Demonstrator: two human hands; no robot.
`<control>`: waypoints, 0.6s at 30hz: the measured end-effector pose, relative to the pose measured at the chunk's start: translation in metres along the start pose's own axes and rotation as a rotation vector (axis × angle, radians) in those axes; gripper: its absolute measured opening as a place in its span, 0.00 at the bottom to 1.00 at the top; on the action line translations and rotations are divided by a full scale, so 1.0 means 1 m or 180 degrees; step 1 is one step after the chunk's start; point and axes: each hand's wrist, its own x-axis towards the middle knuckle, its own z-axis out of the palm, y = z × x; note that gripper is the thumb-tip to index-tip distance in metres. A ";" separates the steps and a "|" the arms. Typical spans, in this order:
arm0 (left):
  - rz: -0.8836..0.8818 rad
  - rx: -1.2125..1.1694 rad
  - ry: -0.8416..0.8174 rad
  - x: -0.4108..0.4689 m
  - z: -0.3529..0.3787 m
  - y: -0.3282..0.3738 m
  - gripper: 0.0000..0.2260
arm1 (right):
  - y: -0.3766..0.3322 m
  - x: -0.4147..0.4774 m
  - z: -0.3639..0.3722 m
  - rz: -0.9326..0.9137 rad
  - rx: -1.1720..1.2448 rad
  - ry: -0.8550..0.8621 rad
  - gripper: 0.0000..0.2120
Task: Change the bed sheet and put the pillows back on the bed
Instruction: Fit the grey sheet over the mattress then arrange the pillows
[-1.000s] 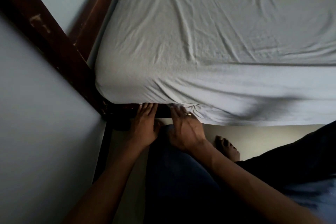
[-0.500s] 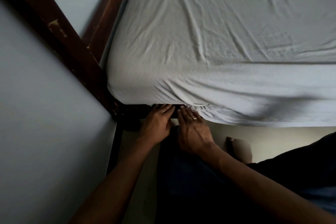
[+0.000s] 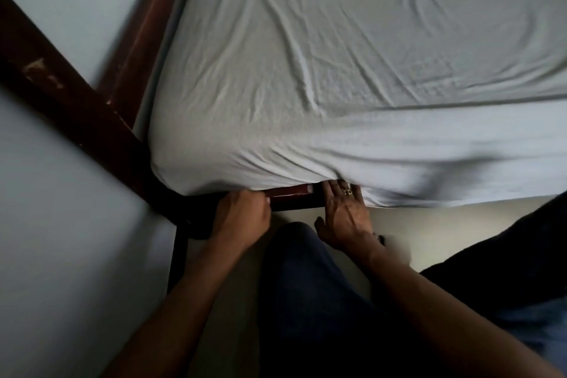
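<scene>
The pale bed sheet [image 3: 352,70] is pulled over the mattress and wraps its near corner. The left hand [image 3: 242,213] is curled up at the sheet's bottom edge, but it is too dark to tell if it holds cloth. The right hand [image 3: 346,216] has flat, straight fingers [image 3: 333,193] pushed under the edge. The dark bed frame [image 3: 293,192] shows between both hands.

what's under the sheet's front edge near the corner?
A dark wooden bed rail shows under the hem of the sheet. Fingers of the right hand reach beneath it. The mattress is fully covered; tuck depth is hidden.
</scene>
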 end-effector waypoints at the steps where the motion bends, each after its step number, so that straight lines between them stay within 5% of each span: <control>1: 0.0218 -0.0107 0.0106 0.001 -0.005 0.013 0.12 | -0.003 0.004 -0.001 0.0046 0.0022 -0.0055 0.33; 5: 0.1156 -0.0895 -0.0341 0.017 0.015 0.063 0.22 | -0.006 0.010 -0.004 -0.0043 0.0188 -0.0125 0.28; 9: 0.0956 -0.0250 -0.0685 0.025 0.046 0.085 0.37 | 0.016 -0.015 -0.022 -0.0177 0.0670 0.0251 0.24; 11: 0.0983 0.0134 -0.0599 0.026 0.049 0.088 0.37 | 0.029 -0.027 -0.022 0.0071 0.0894 0.0429 0.30; 14: 0.0933 0.0117 -0.0681 0.028 0.034 0.099 0.28 | 0.046 -0.018 -0.014 0.0468 0.0408 -0.0010 0.38; 16: 0.1053 -0.0127 -0.0540 0.029 0.020 0.105 0.19 | 0.049 -0.003 -0.014 0.0426 0.0054 -0.0183 0.36; 18: 0.1404 -0.0356 -0.0369 0.033 0.015 0.111 0.20 | 0.050 0.008 -0.016 0.0447 0.0140 -0.0092 0.29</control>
